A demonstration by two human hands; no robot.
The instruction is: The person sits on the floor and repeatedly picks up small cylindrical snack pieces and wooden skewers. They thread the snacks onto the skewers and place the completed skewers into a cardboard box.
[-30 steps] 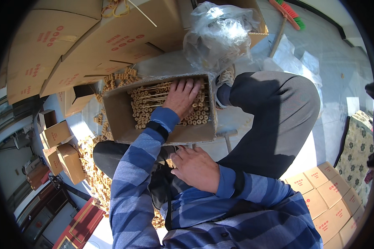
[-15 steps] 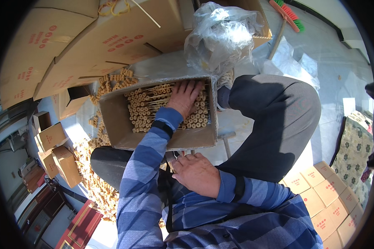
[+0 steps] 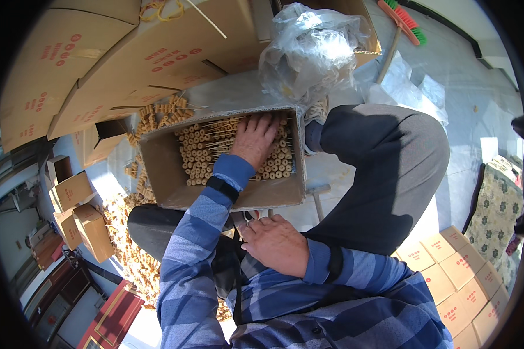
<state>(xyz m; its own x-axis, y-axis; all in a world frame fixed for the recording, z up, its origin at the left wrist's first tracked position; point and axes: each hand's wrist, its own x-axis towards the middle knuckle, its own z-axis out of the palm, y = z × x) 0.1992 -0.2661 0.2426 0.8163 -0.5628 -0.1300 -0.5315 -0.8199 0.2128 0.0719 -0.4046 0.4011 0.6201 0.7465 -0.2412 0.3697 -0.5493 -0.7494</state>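
An open cardboard box [image 3: 167, 174] stands in front of me. It is packed with rows of tan, ring-shaped pieces [image 3: 197, 157] with holes in their middles; thin sticks [image 3: 220, 135] run between the rows. My left hand [image 3: 257, 141] lies palm down on the rows near the box's right end. Its fingers are stretched toward the far wall, and whatever is under the palm is hidden. Nearer my body, my right hand [image 3: 276, 245] rests over my lap with its fingers curled. A small shiny thing shows by its fingertips, too little of it to name.
Tall cardboard cartons [image 3: 157, 55] line the far left. A clear plastic bag [image 3: 308, 52] bulges beyond the box. Loose tan pieces [image 3: 135, 256] are heaped at the left. Small stacked boxes [image 3: 460, 273] stand at the lower right, a broom [image 3: 403, 23] at the far right.
My left hand has shifted slightly left and toward me over the rows, staying inside the box. My right hand has hardly moved.
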